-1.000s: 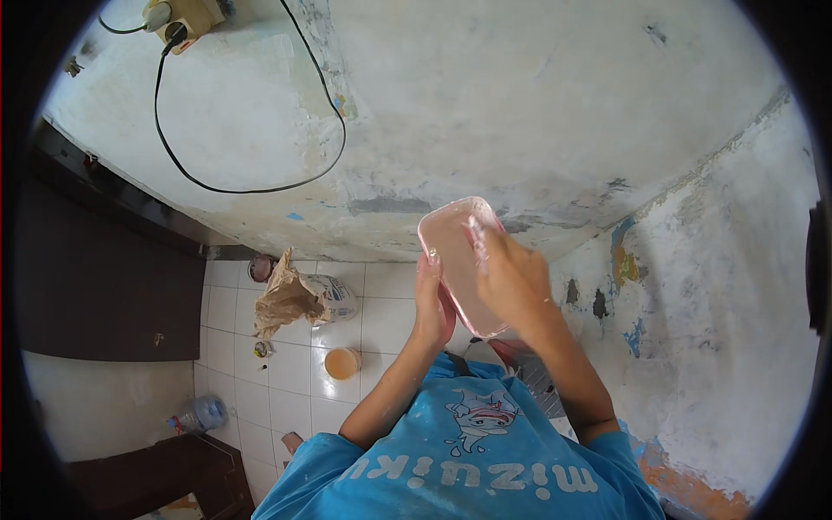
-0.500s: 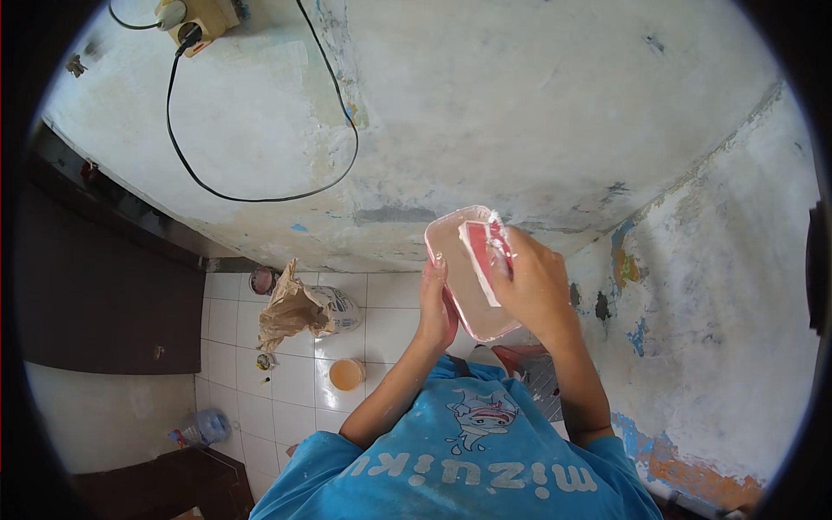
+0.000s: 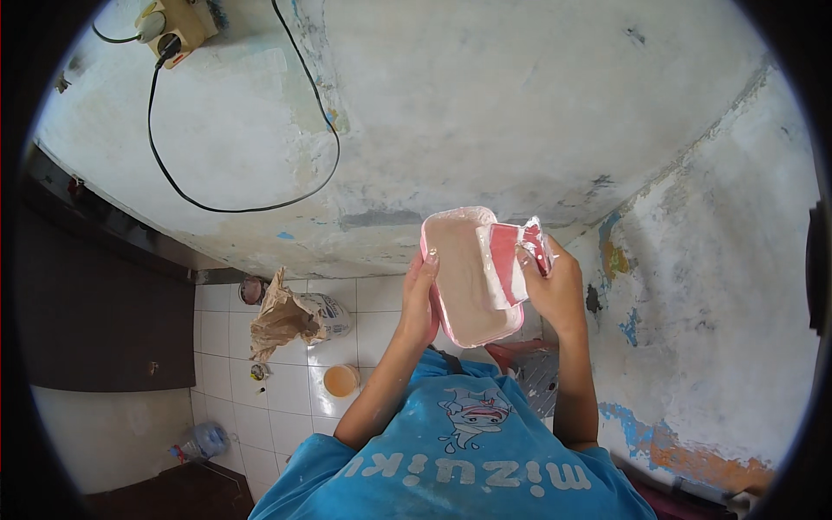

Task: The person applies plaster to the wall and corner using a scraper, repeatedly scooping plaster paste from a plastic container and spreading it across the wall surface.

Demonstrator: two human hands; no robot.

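My left hand [image 3: 419,299] is closed round the left side of a pink-rimmed rectangular container [image 3: 464,286], which holds smooth beige paste. My right hand [image 3: 559,290] grips a pink-red flat spreader [image 3: 507,260] coated with white paste along its edge and upper end, resting at the container's right side. Both hands are in front of me, above the blue T-shirt [image 3: 459,485].
A mottled wall [image 3: 520,104] spans ahead, with socket adapter [image 3: 169,35] and black cord. Another patchy wall [image 3: 711,303] is at right. On tiles [image 3: 286,425] stand a paper bag [image 3: 282,321], orange-liquid cup [image 3: 341,380] and water jug [image 3: 208,440]. A dark door [image 3: 104,295] is at left.
My right hand has moved rightward with the spreader, uncovering more paste in the container. More of the spreader's pink-red face shows. The container has shifted slightly down the picture.
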